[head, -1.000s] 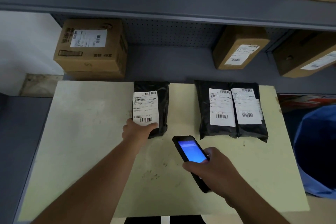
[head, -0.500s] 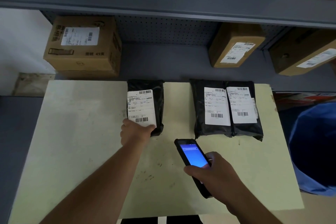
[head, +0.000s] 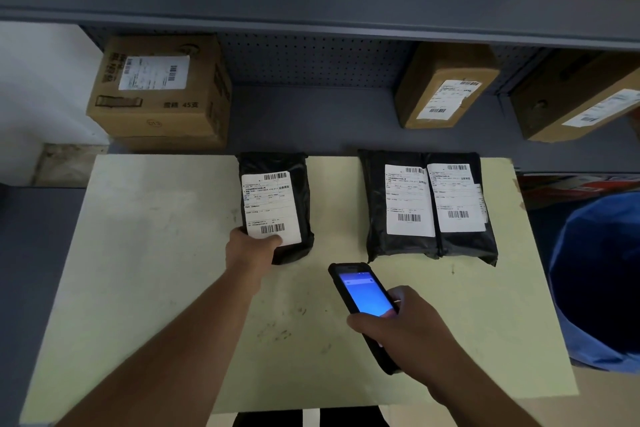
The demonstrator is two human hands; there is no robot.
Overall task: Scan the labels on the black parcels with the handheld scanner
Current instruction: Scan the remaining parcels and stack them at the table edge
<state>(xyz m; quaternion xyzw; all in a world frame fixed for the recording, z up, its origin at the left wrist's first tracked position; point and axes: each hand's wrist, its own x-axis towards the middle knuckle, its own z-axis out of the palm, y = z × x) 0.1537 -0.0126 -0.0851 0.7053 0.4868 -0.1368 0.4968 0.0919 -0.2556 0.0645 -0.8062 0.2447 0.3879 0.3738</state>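
Left hand [head: 250,246]: fingers curled round the near left corner of the lone black parcel [head: 275,206], thumb lying on its white label [head: 270,207].
Right hand [head: 408,331]: closed round the handheld scanner [head: 363,302], blue screen lit, its far end aimed toward the parcels.
Lone black parcel: flat on the pale table [head: 145,253], left of centre at the far edge.
Paired black parcels [head: 429,206]: side by side and touching, far right, labels up.
Shelf behind: cardboard boxes [head: 159,94].
Right edge: blue bin [head: 599,281].
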